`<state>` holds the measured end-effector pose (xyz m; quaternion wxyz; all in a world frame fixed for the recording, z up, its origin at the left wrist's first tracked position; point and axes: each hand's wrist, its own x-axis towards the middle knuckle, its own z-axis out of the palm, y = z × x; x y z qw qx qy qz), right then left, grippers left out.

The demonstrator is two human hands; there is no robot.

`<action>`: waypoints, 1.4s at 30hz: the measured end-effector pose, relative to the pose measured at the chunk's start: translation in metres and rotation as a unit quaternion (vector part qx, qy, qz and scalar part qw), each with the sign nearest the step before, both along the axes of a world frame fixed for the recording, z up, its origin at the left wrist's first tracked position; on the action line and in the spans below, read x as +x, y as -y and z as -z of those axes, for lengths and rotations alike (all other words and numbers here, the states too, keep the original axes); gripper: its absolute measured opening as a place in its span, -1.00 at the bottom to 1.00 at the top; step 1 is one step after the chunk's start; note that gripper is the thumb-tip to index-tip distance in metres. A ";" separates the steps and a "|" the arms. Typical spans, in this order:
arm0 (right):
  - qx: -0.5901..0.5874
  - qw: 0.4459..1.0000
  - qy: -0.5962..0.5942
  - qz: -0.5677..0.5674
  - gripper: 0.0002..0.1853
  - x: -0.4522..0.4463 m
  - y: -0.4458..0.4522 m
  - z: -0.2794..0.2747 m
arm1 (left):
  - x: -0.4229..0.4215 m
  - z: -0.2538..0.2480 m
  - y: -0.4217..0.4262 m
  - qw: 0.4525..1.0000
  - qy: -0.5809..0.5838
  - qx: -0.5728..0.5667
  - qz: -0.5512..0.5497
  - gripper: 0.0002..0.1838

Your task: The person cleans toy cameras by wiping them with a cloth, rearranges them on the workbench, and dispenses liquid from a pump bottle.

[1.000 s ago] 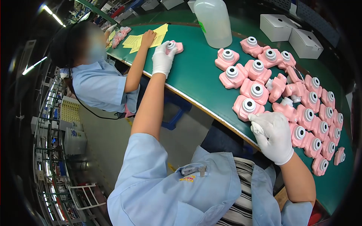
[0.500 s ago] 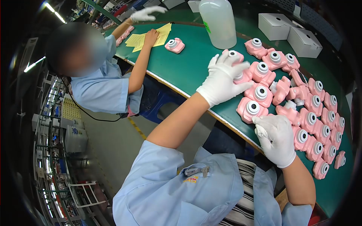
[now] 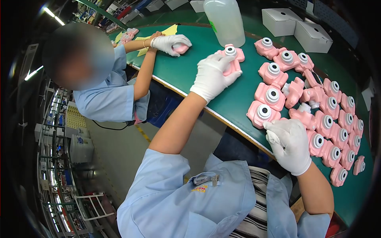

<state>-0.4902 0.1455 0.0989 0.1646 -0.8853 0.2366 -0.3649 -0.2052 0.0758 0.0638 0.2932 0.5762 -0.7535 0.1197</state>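
My left hand (image 3: 214,75), in a white glove, has its fingers around pink camera-shaped pieces (image 3: 236,53) on the green table. Two pieces seem to be there, the lower one partly hidden by my fingers. My right hand (image 3: 287,144), also gloved, is closed at the near edge of a group of similar pieces. Whatever its fingers may hold is hidden. Close to its fingertips lies a pink piece with a white ring and black centre (image 3: 263,112). Several others (image 3: 332,103) spread to the right, some tipped over.
A co-worker sits at the left, a gloved hand (image 3: 172,44) around a pink piece, near yellow sheets (image 3: 170,30). A large translucent bottle (image 3: 225,23) stands beyond my left hand. White boxes (image 3: 313,37) are at the back, and the green table's pale edge (image 3: 170,86) runs diagonally.
My left hand has drawn two pink pieces leftward from the group. The co-worker's gloved hand has come down onto the separate piece. My right hand has hardly moved.
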 end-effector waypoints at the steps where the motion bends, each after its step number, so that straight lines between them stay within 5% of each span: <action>1: -0.002 1.000 0.000 0.003 -0.79 0.000 -0.001 0.001 | 0.003 -0.002 -0.002 1.000 -0.007 0.023 -0.013 -0.54; 7: 0.002 1.000 -0.002 -0.003 -0.77 0.000 0.000 0.000 | 0.030 -0.002 -0.014 0.992 -0.028 0.075 -0.098 -0.57; 10: 0.009 1.000 -0.006 -0.007 -0.77 0.001 0.001 0.000 | 0.051 0.010 -0.015 0.986 -0.035 0.010 -0.161 -0.66; 18: -0.002 1.000 -0.017 -0.003 -0.74 -0.001 0.000 0.003 | 0.115 0.007 0.019 0.945 0.103 -0.026 -0.308 -0.43; 22: -0.002 1.000 -0.020 -0.001 -0.73 -0.001 -0.001 0.004 | 0.056 -0.006 0.028 0.990 -0.118 -0.056 -0.043 -0.37; 24: -0.004 1.000 -0.021 0.002 -0.73 -0.001 -0.001 0.005 | 0.013 -0.023 0.017 0.992 -0.127 -0.005 0.018 -0.41; 29: -0.004 1.000 -0.022 -0.007 -0.72 -0.001 -0.001 0.002 | -0.005 0.003 0.034 0.998 0.067 -0.020 -0.002 -0.59; 32: 0.013 0.999 -0.020 -0.021 -0.73 -0.002 0.001 0.000 | -0.001 0.001 0.040 0.996 0.043 0.061 -0.055 -0.66; 42: -0.001 1.000 -0.005 -0.009 -0.71 -0.002 0.000 0.004 | 0.090 0.013 0.025 0.997 0.040 0.046 -0.052 -0.69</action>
